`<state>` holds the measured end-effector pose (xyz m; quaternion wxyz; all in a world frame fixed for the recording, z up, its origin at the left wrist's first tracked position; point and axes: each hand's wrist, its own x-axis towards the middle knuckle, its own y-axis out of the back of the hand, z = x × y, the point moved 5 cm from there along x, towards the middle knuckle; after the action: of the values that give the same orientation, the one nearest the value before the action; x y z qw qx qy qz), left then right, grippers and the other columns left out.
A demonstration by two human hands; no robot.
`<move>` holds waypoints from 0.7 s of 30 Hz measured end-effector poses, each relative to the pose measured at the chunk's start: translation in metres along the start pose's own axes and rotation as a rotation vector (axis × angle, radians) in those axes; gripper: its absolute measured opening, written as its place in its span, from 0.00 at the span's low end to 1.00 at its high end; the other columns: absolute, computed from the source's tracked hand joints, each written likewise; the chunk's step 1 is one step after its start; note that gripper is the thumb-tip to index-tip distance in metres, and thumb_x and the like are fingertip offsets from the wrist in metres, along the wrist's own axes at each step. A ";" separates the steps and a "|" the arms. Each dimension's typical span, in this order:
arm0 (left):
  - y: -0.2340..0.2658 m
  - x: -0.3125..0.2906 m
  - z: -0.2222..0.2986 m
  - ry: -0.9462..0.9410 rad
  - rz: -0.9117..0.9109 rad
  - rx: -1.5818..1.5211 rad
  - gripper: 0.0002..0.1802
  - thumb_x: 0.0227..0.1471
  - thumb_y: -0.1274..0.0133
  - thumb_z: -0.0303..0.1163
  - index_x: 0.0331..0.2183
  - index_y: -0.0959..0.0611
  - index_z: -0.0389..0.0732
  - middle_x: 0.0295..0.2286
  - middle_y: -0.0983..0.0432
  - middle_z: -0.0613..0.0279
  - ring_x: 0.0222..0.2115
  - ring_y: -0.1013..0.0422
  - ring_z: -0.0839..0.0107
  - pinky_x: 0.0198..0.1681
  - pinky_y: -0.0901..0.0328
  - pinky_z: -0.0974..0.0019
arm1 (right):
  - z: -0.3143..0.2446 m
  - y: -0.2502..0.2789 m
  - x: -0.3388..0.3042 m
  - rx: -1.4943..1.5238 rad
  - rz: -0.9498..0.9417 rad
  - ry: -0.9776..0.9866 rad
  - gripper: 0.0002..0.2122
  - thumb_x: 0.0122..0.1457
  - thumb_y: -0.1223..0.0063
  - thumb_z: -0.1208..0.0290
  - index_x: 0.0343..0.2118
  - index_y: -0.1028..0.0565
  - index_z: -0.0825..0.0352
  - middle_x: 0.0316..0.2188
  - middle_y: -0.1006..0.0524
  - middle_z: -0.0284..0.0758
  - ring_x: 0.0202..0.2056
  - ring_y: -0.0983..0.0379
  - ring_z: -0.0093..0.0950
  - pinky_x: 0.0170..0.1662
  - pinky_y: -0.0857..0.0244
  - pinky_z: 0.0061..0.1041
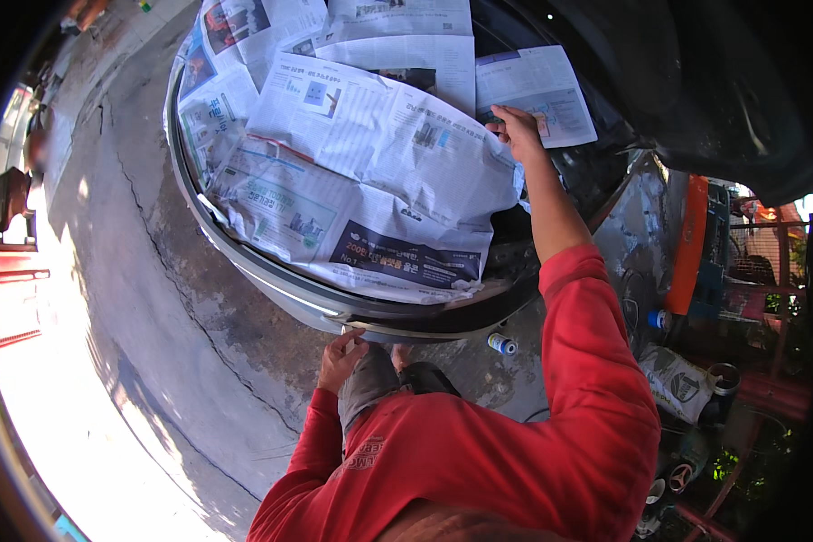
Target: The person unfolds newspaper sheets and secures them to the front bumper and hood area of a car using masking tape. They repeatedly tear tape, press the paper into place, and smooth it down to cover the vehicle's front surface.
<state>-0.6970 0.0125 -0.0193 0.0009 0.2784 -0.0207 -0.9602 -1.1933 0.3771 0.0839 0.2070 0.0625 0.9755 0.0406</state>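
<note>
Newspaper sheets [397, 144] lie overlapped and creased across what looks like the end of a car, above its grey bumper [271, 275]. Far to the right, my right hand [518, 134] has its fingers pinched at the edge of a large sheet. A smaller newspaper piece [565, 95] lies just beyond those fingers. My left hand [338, 361] is low, in front of the bumper by my leg. Its fingers are closed on a small pale thing [349, 341], too small to name.
A blue-and-white can [502, 343] lies on the cracked concrete floor [167, 298] below the bumper. To the right are an orange upright panel [688, 244], a white sack [674, 383] and an open tin [723, 378]. A dark panel [696, 81] overhangs the far right.
</note>
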 end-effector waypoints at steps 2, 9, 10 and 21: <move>0.016 0.001 -0.003 0.025 0.021 0.094 0.22 0.54 0.37 0.33 0.50 0.15 0.37 0.29 0.21 0.71 0.28 0.28 0.82 0.34 0.33 0.74 | -0.015 -0.027 0.033 -0.064 0.008 -0.036 0.12 0.61 0.34 0.66 0.43 0.20 0.65 0.35 0.20 0.31 0.29 0.20 0.22 0.23 0.44 0.17; 0.072 0.002 -0.018 0.070 0.107 -0.040 0.20 0.54 0.37 0.30 0.49 0.15 0.35 0.30 0.20 0.70 0.31 0.27 0.81 0.37 0.33 0.73 | -0.018 -0.072 0.119 -0.363 0.122 -0.014 0.15 0.55 0.31 0.63 0.40 0.17 0.69 0.34 0.18 0.39 0.26 0.20 0.27 0.20 0.40 0.23; 0.079 0.006 -0.020 0.062 0.123 -0.050 0.20 0.54 0.37 0.29 0.49 0.15 0.35 0.31 0.20 0.70 0.32 0.27 0.81 0.37 0.33 0.73 | -0.031 -0.072 0.125 -0.475 0.176 0.031 0.15 0.54 0.30 0.64 0.38 0.17 0.70 0.33 0.18 0.39 0.26 0.20 0.27 0.21 0.38 0.24; 0.111 0.063 0.146 -0.448 0.248 -0.175 0.33 0.57 0.36 0.45 0.58 0.22 0.36 0.48 0.24 0.61 0.42 0.31 0.75 0.48 0.35 0.69 | -0.238 -0.140 -0.171 -0.461 -0.218 0.960 0.14 0.63 0.36 0.57 0.35 0.16 0.66 0.16 0.25 0.27 0.17 0.33 0.14 0.21 0.41 0.20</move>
<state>-0.8288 -0.0940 0.0745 0.1381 0.0529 0.0288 -0.9886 -1.1500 0.2022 0.3545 -0.2505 -0.1115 0.9270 0.2560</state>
